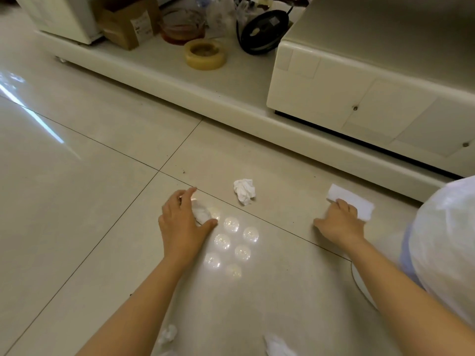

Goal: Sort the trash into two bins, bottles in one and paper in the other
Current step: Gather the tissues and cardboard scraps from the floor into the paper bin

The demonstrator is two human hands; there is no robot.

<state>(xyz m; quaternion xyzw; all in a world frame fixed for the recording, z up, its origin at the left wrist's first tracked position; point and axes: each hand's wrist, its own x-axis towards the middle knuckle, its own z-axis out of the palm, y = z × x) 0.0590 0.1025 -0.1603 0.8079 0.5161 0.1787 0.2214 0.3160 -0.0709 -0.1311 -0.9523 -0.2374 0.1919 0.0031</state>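
The left hand [183, 224] lies on the tiled floor [77, 201] with a crumpled tissue [201, 214] under its fingers, between thumb and forefinger. The right hand [339, 222] rests on the floor well to the right, its fingertips on the near edge of a folded paper [357, 199]. Between the two hands and a little beyond them lies a paper wad [244, 190], touching neither. Nearer than the hands, between the forearms, lie a small paper scrap [168, 335] and a torn paper piece [277, 345]. To the right of the right forearm stands a bagged bin [447, 242]. Beyond both hands runs a low cabinet [231, 98]; on it sits a tape roll [205, 53].
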